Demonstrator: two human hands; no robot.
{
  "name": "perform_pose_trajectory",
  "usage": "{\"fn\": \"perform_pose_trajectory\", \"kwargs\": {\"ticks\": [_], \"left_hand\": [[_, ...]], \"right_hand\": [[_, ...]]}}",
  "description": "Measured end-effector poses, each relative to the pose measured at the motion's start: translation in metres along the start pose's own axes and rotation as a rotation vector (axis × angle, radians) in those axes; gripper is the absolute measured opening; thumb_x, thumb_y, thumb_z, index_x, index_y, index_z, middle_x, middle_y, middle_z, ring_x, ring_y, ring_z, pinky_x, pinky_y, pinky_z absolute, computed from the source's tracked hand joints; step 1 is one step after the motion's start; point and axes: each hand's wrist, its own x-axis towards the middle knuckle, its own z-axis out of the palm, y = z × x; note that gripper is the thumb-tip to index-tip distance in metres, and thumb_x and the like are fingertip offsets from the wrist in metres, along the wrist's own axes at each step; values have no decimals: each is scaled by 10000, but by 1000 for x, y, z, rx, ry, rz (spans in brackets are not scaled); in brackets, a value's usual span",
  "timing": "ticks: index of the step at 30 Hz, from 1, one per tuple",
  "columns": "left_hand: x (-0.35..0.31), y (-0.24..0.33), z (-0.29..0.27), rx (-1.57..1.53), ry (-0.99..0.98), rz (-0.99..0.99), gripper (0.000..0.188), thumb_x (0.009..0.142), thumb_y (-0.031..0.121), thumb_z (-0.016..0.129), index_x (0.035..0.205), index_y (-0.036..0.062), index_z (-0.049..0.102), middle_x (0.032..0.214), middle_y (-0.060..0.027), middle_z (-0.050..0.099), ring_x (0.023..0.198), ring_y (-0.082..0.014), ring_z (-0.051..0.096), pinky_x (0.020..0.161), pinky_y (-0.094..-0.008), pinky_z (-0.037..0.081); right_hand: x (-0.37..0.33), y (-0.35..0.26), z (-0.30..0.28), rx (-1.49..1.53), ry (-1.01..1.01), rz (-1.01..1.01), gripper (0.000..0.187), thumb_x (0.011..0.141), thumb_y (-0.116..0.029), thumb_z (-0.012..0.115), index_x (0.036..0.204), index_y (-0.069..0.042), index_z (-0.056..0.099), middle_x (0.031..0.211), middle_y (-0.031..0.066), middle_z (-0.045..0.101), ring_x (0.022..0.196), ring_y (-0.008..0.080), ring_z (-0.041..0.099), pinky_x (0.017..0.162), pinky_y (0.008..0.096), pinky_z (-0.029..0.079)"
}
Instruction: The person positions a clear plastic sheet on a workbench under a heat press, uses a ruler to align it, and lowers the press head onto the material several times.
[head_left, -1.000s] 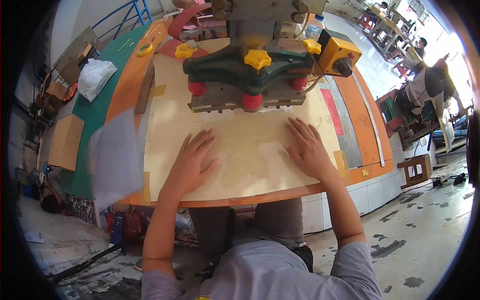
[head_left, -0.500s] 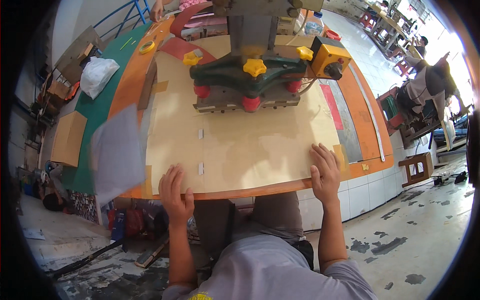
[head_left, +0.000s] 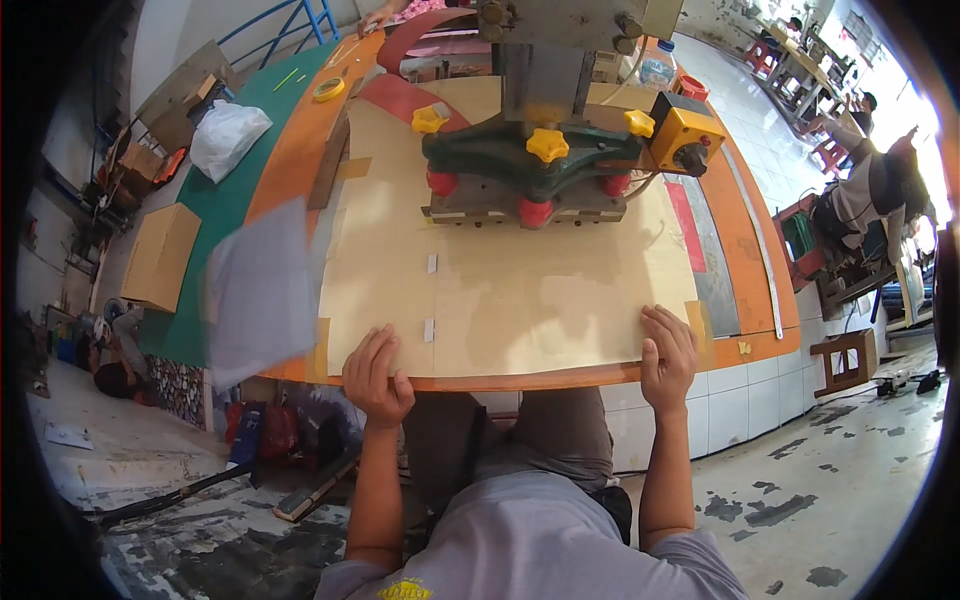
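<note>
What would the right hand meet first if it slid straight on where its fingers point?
Past the pale sheet beneath it, the right hand would probably come to the right end of the metal press plate; that plate's height above the sheet is unclear, so the hand might pass under.

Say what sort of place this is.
Probably a small workshop or light factory: a press-like machine with yellow knobs over a pale sheet, and worktables with red stools behind.
</note>
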Motion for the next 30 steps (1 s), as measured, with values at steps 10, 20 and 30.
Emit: {"fn": "perform_pose_trajectory", "kwargs": {"ticks": [10,20,30], "left_hand": [[-2,0,2,11,18,-4,384,1019,321,442,1092,73,727,1196,-91,758,1125,-320,714,942,-424,508],[-2,0,2,9,10,-7,385,1024,303,427,1043,60,724,1161,-91,771,1116,-323,722,947,-417,502],[-4,-1,3,9,14,-3,393,1023,311,421,1042,57,720,1151,-90,772,1103,-318,725,947,-413,495]], "right_hand": [[-12,5,12,72,224,-31,264,982,-175,565,923,9,746,1018,132,776,1035,322,734,925,413,528],[-13,5,15,71,294,-38,254,971,-144,553,852,1,725,930,126,771,943,309,740,863,402,542],[-14,6,16,80,292,-38,225,954,-119,567,841,-1,722,917,123,770,928,307,740,860,397,540]]}}
